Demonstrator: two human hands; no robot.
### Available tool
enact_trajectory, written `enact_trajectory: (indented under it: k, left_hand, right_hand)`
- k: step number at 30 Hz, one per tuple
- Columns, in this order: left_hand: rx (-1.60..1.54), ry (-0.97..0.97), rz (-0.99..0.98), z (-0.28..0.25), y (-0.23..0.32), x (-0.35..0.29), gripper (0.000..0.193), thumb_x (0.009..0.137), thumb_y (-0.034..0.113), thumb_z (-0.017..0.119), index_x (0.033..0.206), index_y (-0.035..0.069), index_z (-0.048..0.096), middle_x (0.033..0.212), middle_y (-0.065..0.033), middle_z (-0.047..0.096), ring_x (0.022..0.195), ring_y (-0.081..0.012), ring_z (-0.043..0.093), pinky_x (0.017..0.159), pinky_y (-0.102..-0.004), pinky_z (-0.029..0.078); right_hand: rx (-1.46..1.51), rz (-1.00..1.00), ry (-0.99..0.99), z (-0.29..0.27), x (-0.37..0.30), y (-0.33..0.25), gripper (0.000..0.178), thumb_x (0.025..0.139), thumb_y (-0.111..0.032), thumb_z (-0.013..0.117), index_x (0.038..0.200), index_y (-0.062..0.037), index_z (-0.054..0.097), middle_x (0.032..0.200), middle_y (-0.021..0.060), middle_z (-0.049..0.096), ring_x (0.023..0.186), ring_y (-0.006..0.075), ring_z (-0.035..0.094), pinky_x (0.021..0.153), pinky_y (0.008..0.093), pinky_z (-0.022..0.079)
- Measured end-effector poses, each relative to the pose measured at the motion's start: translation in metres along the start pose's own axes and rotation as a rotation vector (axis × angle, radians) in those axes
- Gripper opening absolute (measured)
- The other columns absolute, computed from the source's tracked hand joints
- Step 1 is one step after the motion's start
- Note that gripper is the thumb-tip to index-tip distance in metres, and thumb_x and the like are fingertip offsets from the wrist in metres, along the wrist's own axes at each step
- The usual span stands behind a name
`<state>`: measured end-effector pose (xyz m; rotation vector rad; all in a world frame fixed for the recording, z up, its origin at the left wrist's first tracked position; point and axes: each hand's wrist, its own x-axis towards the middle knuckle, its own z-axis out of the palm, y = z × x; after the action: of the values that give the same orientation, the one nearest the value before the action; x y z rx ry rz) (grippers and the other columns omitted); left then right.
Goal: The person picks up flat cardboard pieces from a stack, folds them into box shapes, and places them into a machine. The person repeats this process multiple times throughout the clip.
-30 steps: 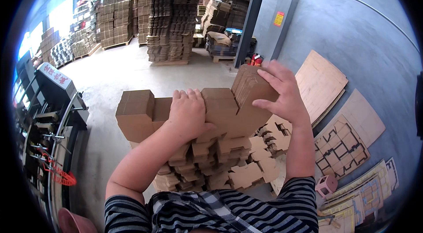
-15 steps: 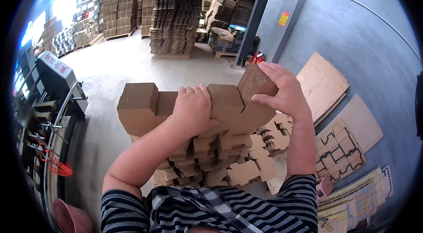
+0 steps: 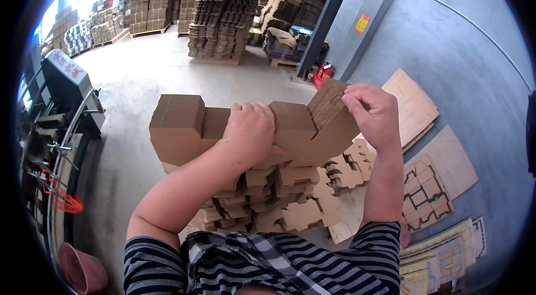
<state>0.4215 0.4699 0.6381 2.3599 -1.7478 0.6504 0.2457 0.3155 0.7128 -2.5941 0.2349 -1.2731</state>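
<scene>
A thick stack of die-cut brown cardboard blanks (image 3: 178,147) stands on edge in front of me, its notched upper side facing up. In a notch near its middle, my left hand (image 3: 251,130) is closed over the top, fingers on the far side and thumb on the near face. At the raised right end, my right hand (image 3: 375,116) has its fingers curled in, with thumb and fingertips together against the stack's corner. What they pinch, if anything, is hidden. Below lies a pile of more cut cardboard blanks (image 3: 262,183), layered unevenly.
To the left stands a dark machine (image 3: 70,77) with a coiled red hose (image 3: 67,201) and a pink bucket (image 3: 84,268). Wooden boards (image 3: 410,108) and patterned die boards (image 3: 427,192) lean at the right wall. Farther back are tall cardboard stacks (image 3: 223,16) and a steel column (image 3: 329,18).
My right hand has gone from spread around the stack's right end to curled fingers at its corner, a little to the right. My left hand keeps its hold.
</scene>
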Motion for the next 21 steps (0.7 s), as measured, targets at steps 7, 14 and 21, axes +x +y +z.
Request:
enact_trajectory:
  k: [7, 14, 21]
  left_hand:
    - [-0.012, 0.014, 0.013, 0.006, -0.003, 0.001, 0.088, 0.06, 0.062, 0.07, 0.107, -0.01, 0.052, 0.087, -0.0107, 0.059, 0.078, -0.022, 0.056, 0.071, -0.0342, 0.043]
    - [0.038, -0.041, -0.007, -0.002, -0.002, 0.001, 0.09, 0.063, 0.064, 0.068, 0.111, -0.011, 0.051, 0.09, -0.0104, 0.06, 0.082, -0.0211, 0.058, 0.075, -0.0339, 0.044]
    - [0.041, -0.049, -0.012, -0.002, -0.002, 0.003, 0.087, 0.063, 0.062, 0.069, 0.108, -0.01, 0.052, 0.09, -0.0107, 0.061, 0.082, -0.0216, 0.058, 0.077, -0.0344, 0.044]
  right_hand:
    - [-0.434, -0.119, 0.013, 0.005, 0.008, -0.015, 0.01, 0.08, -0.004, 0.063, 0.076, 0.0009, 0.056, 0.075, 0.0097, 0.058, 0.069, 0.0196, 0.056, 0.062, 0.0301, 0.044]
    - [-0.24, -0.07, 0.108, -0.013, 0.02, -0.01, 0.013, 0.08, -0.01, 0.064, 0.074, 0.0005, 0.06, 0.073, 0.0091, 0.06, 0.067, 0.0221, 0.057, 0.062, 0.0313, 0.045]
    - [-0.511, 0.075, -0.241, 0.0, 0.032, -0.036, 0.013, 0.077, -0.012, 0.062, 0.072, 0.0006, 0.061, 0.071, 0.0107, 0.059, 0.069, 0.0246, 0.058, 0.064, 0.0341, 0.044]
